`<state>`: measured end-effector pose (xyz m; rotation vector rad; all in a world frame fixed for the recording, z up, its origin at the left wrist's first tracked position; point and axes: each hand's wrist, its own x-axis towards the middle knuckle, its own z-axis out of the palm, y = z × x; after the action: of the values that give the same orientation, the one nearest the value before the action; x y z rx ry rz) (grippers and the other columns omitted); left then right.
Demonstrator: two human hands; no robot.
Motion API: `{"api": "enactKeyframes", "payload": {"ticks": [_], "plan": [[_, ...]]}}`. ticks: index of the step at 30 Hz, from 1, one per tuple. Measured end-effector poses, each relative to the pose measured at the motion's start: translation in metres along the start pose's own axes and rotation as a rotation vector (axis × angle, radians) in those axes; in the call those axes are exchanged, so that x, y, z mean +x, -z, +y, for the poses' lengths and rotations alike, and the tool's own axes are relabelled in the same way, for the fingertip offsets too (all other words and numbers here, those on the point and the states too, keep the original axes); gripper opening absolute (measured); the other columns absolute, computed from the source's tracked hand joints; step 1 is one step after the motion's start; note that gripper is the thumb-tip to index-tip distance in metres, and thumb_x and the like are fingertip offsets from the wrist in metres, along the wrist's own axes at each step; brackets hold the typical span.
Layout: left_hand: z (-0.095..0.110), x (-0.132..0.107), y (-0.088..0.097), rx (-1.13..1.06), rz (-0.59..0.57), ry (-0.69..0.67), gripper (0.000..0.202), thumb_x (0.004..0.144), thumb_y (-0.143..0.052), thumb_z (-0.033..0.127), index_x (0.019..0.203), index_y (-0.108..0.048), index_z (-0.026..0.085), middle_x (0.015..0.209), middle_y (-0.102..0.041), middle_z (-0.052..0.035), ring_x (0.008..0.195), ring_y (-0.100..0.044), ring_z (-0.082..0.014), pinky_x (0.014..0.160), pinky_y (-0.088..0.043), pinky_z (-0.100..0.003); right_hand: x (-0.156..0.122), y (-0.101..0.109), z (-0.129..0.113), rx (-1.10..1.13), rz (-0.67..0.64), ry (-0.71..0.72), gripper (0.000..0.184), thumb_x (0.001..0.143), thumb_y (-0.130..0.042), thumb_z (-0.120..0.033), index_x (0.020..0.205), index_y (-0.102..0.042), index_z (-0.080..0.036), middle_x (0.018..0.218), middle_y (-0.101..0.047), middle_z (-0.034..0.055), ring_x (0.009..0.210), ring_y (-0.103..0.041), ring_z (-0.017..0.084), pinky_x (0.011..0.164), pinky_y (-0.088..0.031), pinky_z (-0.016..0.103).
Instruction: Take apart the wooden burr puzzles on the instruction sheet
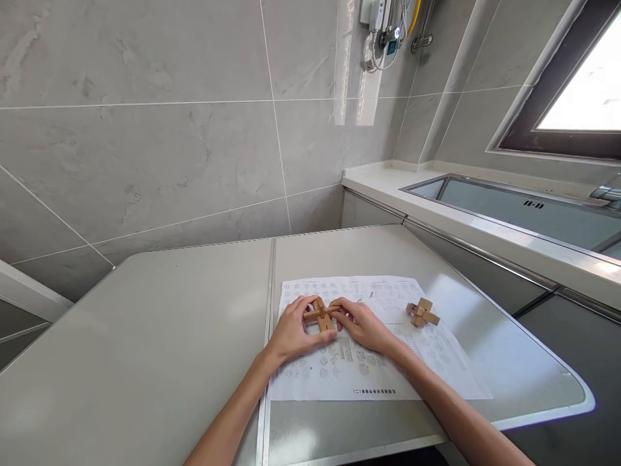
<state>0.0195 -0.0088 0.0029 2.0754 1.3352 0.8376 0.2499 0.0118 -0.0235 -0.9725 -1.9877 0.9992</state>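
Observation:
A wooden burr puzzle of crossed sticks [321, 313] rests on a printed instruction sheet [378, 372] on the grey table. My left hand [294, 331] grips its left side, fingers curled round the sticks. From the right, my right hand [363, 325] pinches the puzzle's other end. A second, smaller assembled wooden puzzle [422, 312] lies on the sheet to the right of my right hand, untouched.
The table [145, 349] has a seam down its middle and a rounded right corner. Right of it runs a white counter [485, 226] with a steel sink [524, 207]. Tiled walls stand behind, with pipes and a device [388, 32] high up.

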Motion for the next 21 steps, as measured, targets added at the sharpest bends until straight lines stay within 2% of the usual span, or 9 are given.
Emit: {"api": "enactKeyframes", "payload": {"ticks": [5, 10, 16, 21], "plan": [[-0.0032, -0.0002, -0.0008, -0.029, -0.001, 0.027, 0.072, 0.075, -0.091, 0.047, 0.138, -0.061, 0.03, 0.134, -0.068, -0.0087, 0.121, -0.069, -0.0323, 0.103, -0.058, -0.049, -0.0019, 0.0013, -0.004, 0.003, -0.026, -0.006, 0.02, 0.111, -0.046, -0.033, 0.121, -0.063, -0.028, 0.071, -0.07, -0.0021, 0.069, -0.064, 0.022, 0.076, -0.045, 0.034], [-0.002, 0.0011, 0.0007, -0.046, -0.006, 0.023, 0.066, 0.076, -0.09, 0.042, 0.135, -0.063, 0.029, 0.133, -0.068, -0.0081, 0.122, -0.069, -0.0317, 0.103, -0.058, -0.047, -0.0017, 0.002, -0.0048, -0.007, -0.028, -0.019, 0.021, 0.111, -0.045, -0.034, 0.12, -0.062, -0.028, 0.068, -0.068, -0.0026, 0.067, -0.063, 0.022, 0.074, -0.044, 0.033], [-0.0009, 0.0011, 0.0033, -0.078, 0.005, 0.011, 0.069, 0.073, -0.092, 0.043, 0.135, -0.064, 0.03, 0.131, -0.069, -0.0076, 0.118, -0.07, -0.0314, 0.099, -0.061, -0.045, -0.0016, 0.0027, -0.0047, -0.025, -0.028, -0.017, 0.022, 0.111, -0.045, -0.035, 0.121, -0.063, -0.027, 0.067, -0.066, -0.0036, 0.063, -0.06, 0.021, 0.071, -0.043, 0.032], [0.0006, 0.0025, 0.0057, -0.136, 0.04, -0.027, 0.042, 0.09, -0.079, 0.041, 0.13, -0.069, 0.031, 0.135, -0.069, -0.0066, 0.125, -0.067, -0.0284, 0.108, -0.056, -0.044, -0.0023, 0.0027, -0.0049, -0.035, -0.022, -0.013, 0.021, 0.11, -0.047, -0.036, 0.121, -0.063, -0.027, 0.065, -0.065, -0.0042, 0.063, -0.06, 0.02, 0.069, -0.043, 0.031]]}}
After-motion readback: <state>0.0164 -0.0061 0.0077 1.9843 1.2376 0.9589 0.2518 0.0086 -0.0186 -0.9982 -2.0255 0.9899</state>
